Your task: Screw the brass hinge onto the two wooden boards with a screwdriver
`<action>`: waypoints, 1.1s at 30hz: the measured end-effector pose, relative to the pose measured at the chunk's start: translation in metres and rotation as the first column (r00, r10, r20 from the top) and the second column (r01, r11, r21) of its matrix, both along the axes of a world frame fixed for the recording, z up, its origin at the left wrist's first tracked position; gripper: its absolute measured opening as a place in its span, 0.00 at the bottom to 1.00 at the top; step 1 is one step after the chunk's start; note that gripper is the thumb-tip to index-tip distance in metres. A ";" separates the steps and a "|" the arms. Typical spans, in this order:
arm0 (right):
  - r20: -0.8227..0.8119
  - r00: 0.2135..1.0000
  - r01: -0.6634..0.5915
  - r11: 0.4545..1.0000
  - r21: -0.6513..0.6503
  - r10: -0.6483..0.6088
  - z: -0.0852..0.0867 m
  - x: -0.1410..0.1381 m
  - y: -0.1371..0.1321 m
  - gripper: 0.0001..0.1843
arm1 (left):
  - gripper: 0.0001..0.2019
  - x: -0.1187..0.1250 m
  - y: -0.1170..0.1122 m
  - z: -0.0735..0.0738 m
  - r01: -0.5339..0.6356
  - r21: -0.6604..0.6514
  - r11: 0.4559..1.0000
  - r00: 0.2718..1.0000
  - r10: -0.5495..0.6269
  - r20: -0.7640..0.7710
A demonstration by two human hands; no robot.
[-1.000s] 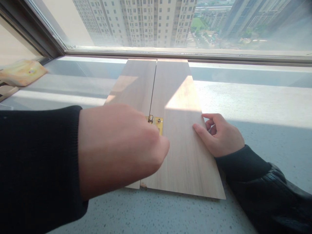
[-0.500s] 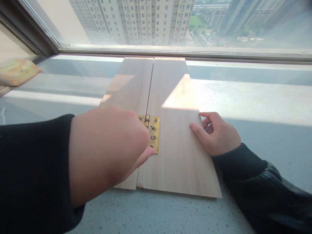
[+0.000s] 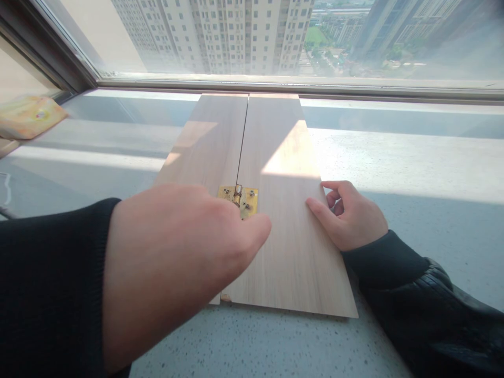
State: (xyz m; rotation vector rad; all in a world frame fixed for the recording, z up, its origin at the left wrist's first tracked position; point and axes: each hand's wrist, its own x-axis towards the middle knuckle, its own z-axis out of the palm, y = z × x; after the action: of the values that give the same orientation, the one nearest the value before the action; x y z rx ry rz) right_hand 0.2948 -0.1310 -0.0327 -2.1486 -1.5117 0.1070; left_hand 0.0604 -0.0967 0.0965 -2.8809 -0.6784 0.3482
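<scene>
Two light wooden boards lie side by side on the sill, the left board (image 3: 205, 142) and the right board (image 3: 291, 231), joined by a brass hinge (image 3: 246, 195) with small screws. My left hand (image 3: 177, 262) hovers close to the camera over the seam and covers the hinge's lower half. Its thumb points right over the right board, and its fingers are hidden under the back of the hand. My right hand (image 3: 350, 218) rests at the right board's outer edge, index finger laid on the wood, the other fingers curled around the edge.
The grey speckled sill (image 3: 413, 173) runs along a large window (image 3: 275, 37) with its frame just behind the boards. A yellow packet (image 3: 27, 115) lies at the far left. A white cable (image 3: 6, 191) shows at the left edge.
My left hand moved right and toward me over the hinge, hiding its lower half again; its thumb now reaches onto the right board. The right hand and the boards stayed put.
</scene>
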 end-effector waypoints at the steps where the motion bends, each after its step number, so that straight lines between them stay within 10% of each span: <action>1: 0.000 1.000 0.002 1.000 -0.002 -0.002 0.000 0.000 0.000 0.22 | 0.06 0.000 -0.002 -0.001 -0.050 0.010 0.999 0.999 0.050 0.008; 6: 0.000 1.000 0.006 1.000 -0.003 -0.006 0.000 0.000 0.000 0.22 | 0.08 0.002 -0.005 -0.006 -0.077 -0.045 0.996 0.997 0.077 0.004; 13: 0.001 1.000 0.004 1.000 0.009 -0.004 0.000 -0.001 0.000 0.20 | 0.10 0.000 0.014 -0.004 0.341 -0.021 0.940 0.939 -0.341 -0.037; 19: -0.003 1.000 0.001 1.000 0.007 -0.001 0.000 -0.001 0.000 0.21 | 0.12 0.007 0.011 0.000 0.436 -0.007 0.900 0.897 -0.436 -0.072; 27: -0.012 1.000 0.002 1.000 -0.001 -0.002 0.001 -0.001 0.000 0.21 | 0.19 -0.022 0.030 -0.007 0.040 0.067 0.997 0.944 -0.059 0.324; 33: -0.016 1.000 -0.006 1.000 -0.023 0.006 0.001 0.000 0.000 0.21 | 0.18 -0.012 0.041 -0.004 -0.441 -0.161 0.883 0.864 0.466 0.191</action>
State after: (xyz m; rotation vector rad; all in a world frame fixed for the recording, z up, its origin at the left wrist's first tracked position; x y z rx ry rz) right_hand 0.2945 -0.1307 -0.0318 -2.1564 -1.5154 0.1436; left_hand 0.0479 -0.0559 0.0922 -2.8585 -1.4339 0.1135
